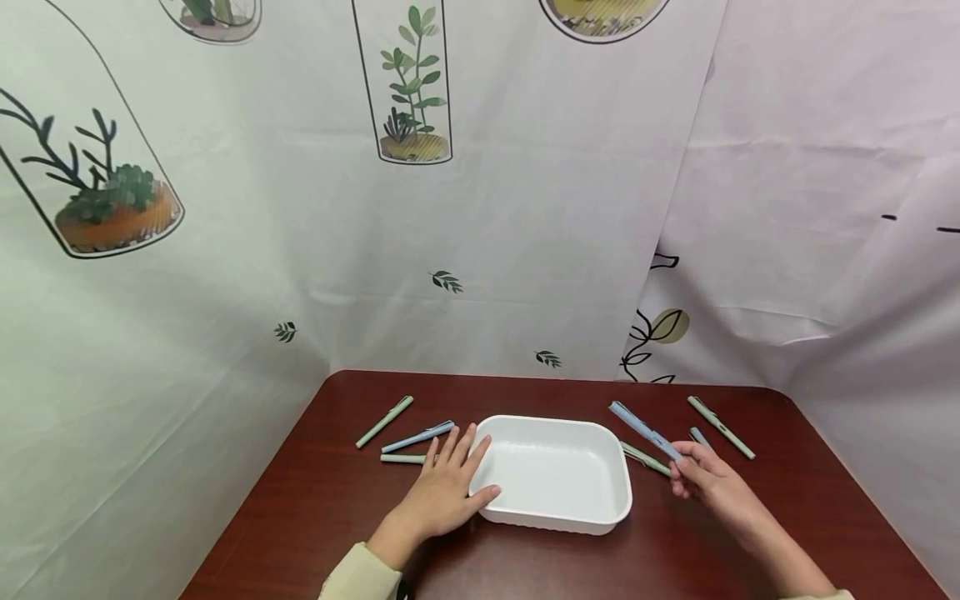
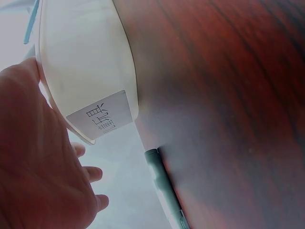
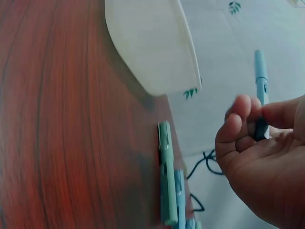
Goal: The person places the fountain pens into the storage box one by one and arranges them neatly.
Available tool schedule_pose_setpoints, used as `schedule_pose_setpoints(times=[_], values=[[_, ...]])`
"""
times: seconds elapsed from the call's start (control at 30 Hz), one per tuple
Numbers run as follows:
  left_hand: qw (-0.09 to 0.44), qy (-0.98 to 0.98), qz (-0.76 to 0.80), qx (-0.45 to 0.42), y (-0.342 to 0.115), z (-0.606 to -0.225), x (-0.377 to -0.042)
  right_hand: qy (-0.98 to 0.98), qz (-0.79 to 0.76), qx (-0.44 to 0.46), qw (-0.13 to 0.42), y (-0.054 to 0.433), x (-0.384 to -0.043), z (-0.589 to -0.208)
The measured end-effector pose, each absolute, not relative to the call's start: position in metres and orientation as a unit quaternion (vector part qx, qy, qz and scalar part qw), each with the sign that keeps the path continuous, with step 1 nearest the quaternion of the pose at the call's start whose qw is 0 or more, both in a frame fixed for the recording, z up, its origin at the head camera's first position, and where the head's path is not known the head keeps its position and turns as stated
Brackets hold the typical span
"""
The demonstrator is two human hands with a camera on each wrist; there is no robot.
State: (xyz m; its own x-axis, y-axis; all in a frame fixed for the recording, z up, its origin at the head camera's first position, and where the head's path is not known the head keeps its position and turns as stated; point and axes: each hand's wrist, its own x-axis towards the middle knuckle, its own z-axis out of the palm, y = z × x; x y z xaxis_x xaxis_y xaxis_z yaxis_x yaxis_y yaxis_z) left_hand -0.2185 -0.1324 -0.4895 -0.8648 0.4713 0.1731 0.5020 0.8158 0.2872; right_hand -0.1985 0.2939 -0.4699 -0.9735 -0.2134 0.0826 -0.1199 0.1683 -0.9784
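A white rectangular tray (image 1: 551, 523) stands on the table, its inside bare. My left hand (image 1: 447, 490) rests on the tray's left rim with fingers spread and straight. In the left wrist view, a printed label (image 2: 101, 117) shows on the tray's end. Right of the tray, my right hand (image 1: 708, 482) pinches a blue pen (image 1: 643, 429) by one end, its other end pointing up and left. The right wrist view shows the thumb and curled fingers around that pen (image 3: 261, 78). Beneath it on the table lies a green pen (image 1: 637, 455), partly hidden.
Left of the tray lie a green pen (image 1: 384, 422), a blue pen (image 1: 417, 437) and another green pen (image 1: 403, 458). At the right are a green pen (image 1: 722, 427) and a partly hidden blue pen (image 1: 701, 438). A printed white cloth (image 1: 525, 250) hangs behind the table (image 1: 315, 500).
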Motion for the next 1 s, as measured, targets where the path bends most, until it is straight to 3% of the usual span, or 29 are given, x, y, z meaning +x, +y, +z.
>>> schedule_pose_setpoints(times=[0.13, 0.33, 0.43, 0.6, 0.83, 1.0], values=[[0.038, -0.954, -0.165, -0.249, -0.131, -0.487, -0.218, 0.821, -0.566, -0.075, -0.012, 0.280, -0.196, -0.466], [0.034, -0.954, -0.166, -0.248, -0.132, -0.488, -0.218, 0.907, -0.393, -0.078, -0.128, 0.265, -0.193, -0.462], [0.028, -0.957, -0.159, -0.242, -0.132, -0.488, -0.218, 0.921, -0.356, -0.072, -0.142, 0.261, -0.192, -0.462], [0.030, -0.957, -0.155, -0.243, -0.131, -0.487, -0.219, 0.897, -0.424, -0.080, -0.095, 0.255, -0.191, -0.462], [0.027, -0.956, -0.160, -0.245, -0.132, -0.487, -0.219, 0.775, -0.603, -0.192, 0.002, 0.252, -0.192, -0.458], [0.035, -0.955, -0.158, -0.250, -0.133, -0.489, -0.219, 0.721, -0.658, -0.209, 0.059, 0.249, -0.193, -0.454]])
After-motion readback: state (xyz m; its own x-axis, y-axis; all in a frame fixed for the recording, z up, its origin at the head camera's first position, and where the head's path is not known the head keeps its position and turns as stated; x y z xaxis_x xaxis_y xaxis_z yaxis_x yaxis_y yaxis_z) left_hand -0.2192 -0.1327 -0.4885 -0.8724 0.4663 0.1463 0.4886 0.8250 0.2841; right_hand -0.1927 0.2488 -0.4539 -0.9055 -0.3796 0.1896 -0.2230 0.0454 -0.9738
